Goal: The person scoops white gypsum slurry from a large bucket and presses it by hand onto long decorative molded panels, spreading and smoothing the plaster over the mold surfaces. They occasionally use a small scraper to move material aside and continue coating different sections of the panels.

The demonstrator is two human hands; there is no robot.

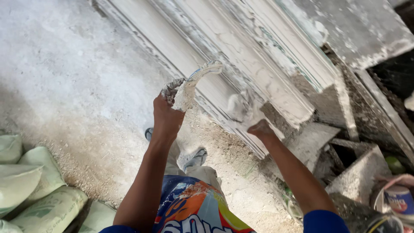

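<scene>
The left hand (169,113) is closed around a curved, plaster-caked tool (196,82), its fingers wrapped over the lower end. The tool rises out of the fist and arcs up and to the right, its tip reaching the near edge of the long white moulding (241,51). What kind of tool it is cannot be told under the crust of plaster.

The right hand (258,128) lies against the moulding lower down, smeared white; its fingers are blurred and lost in wet plaster, so it cannot be told whether they grip anything or press flat. It sits to the right of the left hand and a little lower, the two near each other but apart.

The moulding runs diagonally from the top of the view down to the right hand, ribbed along its length and resting on rough grey blocks (358,172). Below the arms are the person's sandalled feet (196,157) on a dusty floor (64,77). Pale green sacks (39,190) are stacked at lower left, and a bucket (396,198) stands at lower right.
</scene>
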